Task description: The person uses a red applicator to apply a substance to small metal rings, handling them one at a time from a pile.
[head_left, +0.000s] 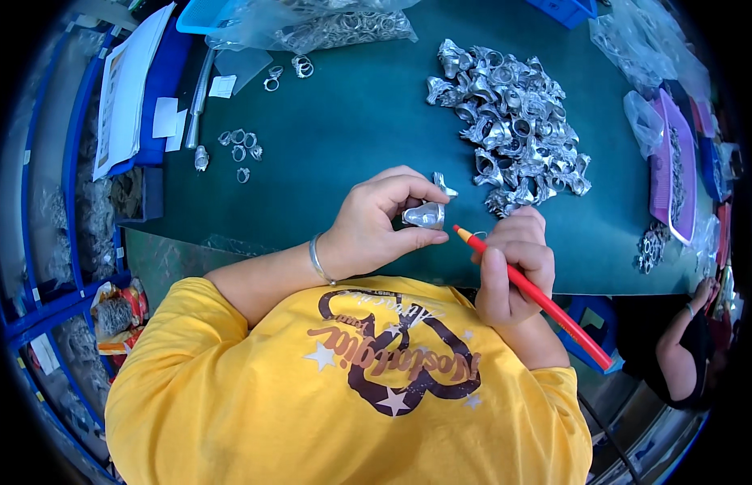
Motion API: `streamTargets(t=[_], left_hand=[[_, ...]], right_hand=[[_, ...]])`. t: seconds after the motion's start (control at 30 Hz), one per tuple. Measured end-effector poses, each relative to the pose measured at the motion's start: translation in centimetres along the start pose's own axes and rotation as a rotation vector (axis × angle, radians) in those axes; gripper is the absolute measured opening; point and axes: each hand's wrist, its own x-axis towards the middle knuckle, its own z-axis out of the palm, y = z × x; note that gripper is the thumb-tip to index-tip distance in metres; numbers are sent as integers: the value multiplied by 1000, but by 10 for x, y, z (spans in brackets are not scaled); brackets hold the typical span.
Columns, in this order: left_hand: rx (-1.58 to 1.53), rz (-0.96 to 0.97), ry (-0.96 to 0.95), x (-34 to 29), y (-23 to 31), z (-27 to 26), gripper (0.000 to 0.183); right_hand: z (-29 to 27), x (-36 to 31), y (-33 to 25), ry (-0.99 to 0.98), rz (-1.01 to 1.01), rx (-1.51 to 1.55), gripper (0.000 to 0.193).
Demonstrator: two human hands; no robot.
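Between the thumb and fingers of my left hand (374, 212) is a chunky silver ring (425, 215), held just over the table's near edge. My right hand (517, 267) grips a red pencil (545, 301), its pale tip pointing at the ring with a small gap between them. Another silver ring (443, 186) shows just beyond my left fingertips; whether they touch it I cannot tell. A large heap of similar silver rings (521, 121) lies on the green table (343, 121) beyond my right hand.
Several loose rings (240, 144) lie at the left, near papers (167, 118). A plastic bag of rings (343, 34) rests at the back. At the right stands a purple basket (662, 178) beside small metal pieces (652, 246). Another person's arm (681, 347) appears at the far right.
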Motion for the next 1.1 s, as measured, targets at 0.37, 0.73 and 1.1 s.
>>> streamTargets(t=[0.37,0.73,1.1], left_hand=[[163,97,29,-3,-2,0,32],[204,246,35,-4,-5,-1,36],[267,380,98,-1,4,2,49]], right_hand=[[5,2,-5,-72,-20,-11,17],[6,-3,5,4,34,106,12],[25,-8,8,-43,586,565,38]])
